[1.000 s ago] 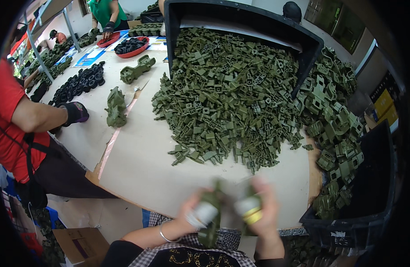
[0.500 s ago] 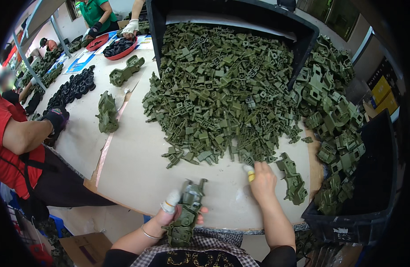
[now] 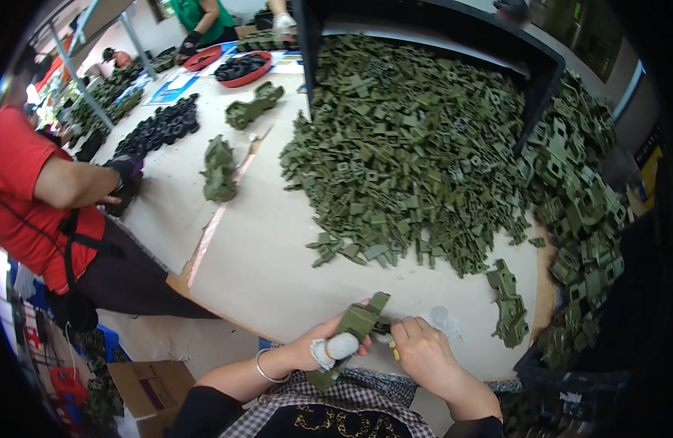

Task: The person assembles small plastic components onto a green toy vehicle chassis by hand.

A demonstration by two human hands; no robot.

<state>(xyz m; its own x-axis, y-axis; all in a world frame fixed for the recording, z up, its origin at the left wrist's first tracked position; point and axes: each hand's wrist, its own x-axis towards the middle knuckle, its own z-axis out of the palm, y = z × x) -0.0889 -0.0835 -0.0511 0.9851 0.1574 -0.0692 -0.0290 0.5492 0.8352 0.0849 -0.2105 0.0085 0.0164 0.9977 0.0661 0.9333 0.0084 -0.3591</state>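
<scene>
My left hand [image 3: 312,349], its thumb in a white wrap, is closed around a green plastic toy vehicle body [image 3: 360,321] above the table's near edge. The body is tilted, one end pointing away from me. Against its right side are the pinched fingertips of my right hand [image 3: 425,355], with a bit of yellow wrap showing at the thumb. Whatever those fingertips hold is hidden. Beyond both hands spreads a large heap of small green plastic parts [image 3: 417,168]. Another green vehicle body [image 3: 509,306] lies to the right of my right hand.
A black bin [image 3: 548,55] frames the heap's far side. More green bodies [image 3: 581,197] are piled at right above a dark crate [image 3: 570,394]. Two bodies [image 3: 219,169] lie left, near black wheels [image 3: 157,124] and a red bowl [image 3: 263,73]. A person in red [image 3: 29,175] works at left.
My right hand has come back from the heap's near edge to the vehicle body. My left hand has turned the body over toward the right. The whole view has shifted.
</scene>
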